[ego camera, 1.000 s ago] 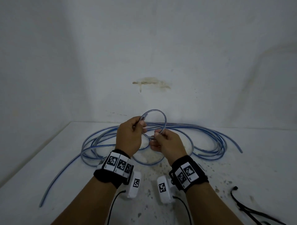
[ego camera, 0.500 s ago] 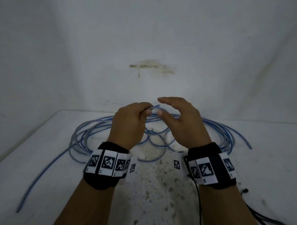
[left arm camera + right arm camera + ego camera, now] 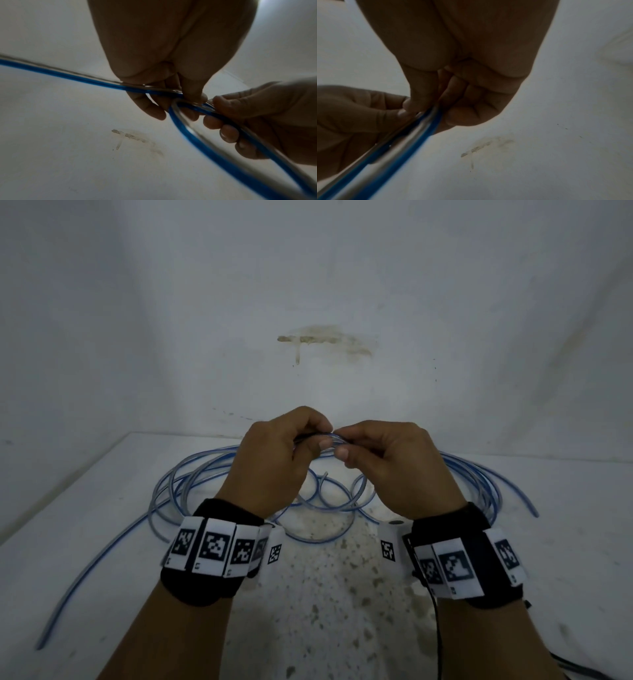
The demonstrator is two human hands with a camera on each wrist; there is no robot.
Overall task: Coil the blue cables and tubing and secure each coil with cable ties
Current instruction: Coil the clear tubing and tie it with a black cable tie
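**Keep the first loops pinched together**

Both hands are raised above the table (image 3: 102,508), the left hand (image 3: 274,460) and right hand (image 3: 394,463) each pinching the blue tubing (image 3: 322,534) where its small loops meet — the rest sprawls loose on the table beneath. Best, I judge, to hold one pinch firm while the other feeds in each new turn — matching loop size.

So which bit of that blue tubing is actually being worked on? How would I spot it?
Start at the white table, where loose tubing sprawls in wide curves by the wall. Above its middle, the left hand and right hand meet. The small loop pinched between them is the one: it alone is lifted off the table.
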